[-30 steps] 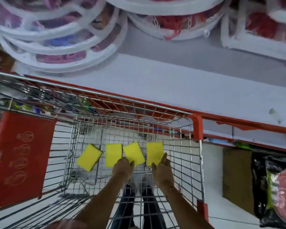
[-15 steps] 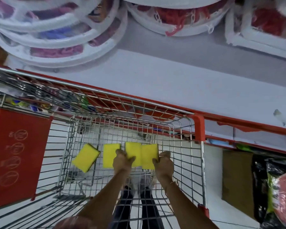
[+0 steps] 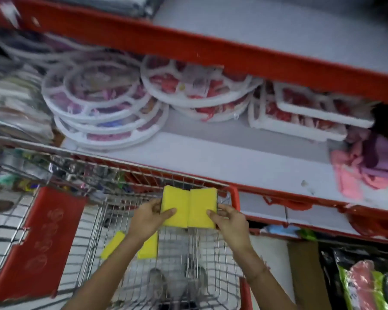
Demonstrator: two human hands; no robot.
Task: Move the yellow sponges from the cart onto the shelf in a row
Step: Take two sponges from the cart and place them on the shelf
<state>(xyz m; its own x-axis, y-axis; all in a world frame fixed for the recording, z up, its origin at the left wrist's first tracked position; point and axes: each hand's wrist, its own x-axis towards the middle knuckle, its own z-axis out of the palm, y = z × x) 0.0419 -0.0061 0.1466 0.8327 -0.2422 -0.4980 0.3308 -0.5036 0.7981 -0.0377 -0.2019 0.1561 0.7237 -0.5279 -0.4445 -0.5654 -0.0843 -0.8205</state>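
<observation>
Two yellow sponges are held side by side above the wire cart [image 3: 92, 231], near its far rim. My left hand [image 3: 148, 218] grips the left sponge [image 3: 177, 202] and my right hand [image 3: 229, 220] grips the right sponge [image 3: 202, 209]. Two more yellow sponges lie on the cart's floor: one at the left [image 3: 112, 245], the other [image 3: 149, 248] partly hidden under my left forearm. The grey shelf [image 3: 222, 157] with its red front edge runs just beyond the cart.
Round white-rimmed packs [image 3: 103, 108] and rectangular white packs [image 3: 300, 113] fill the back of the shelf. Pink and purple cloths [image 3: 367, 166] lie at its right end. Another red-edged shelf [image 3: 188, 48] hangs above. A red panel [image 3: 43, 238] flanks the cart's left side.
Both hands have lifted the two right-hand sponges off the cart's floor up to its far rim. The view has tilted up, showing more of the shelves.
</observation>
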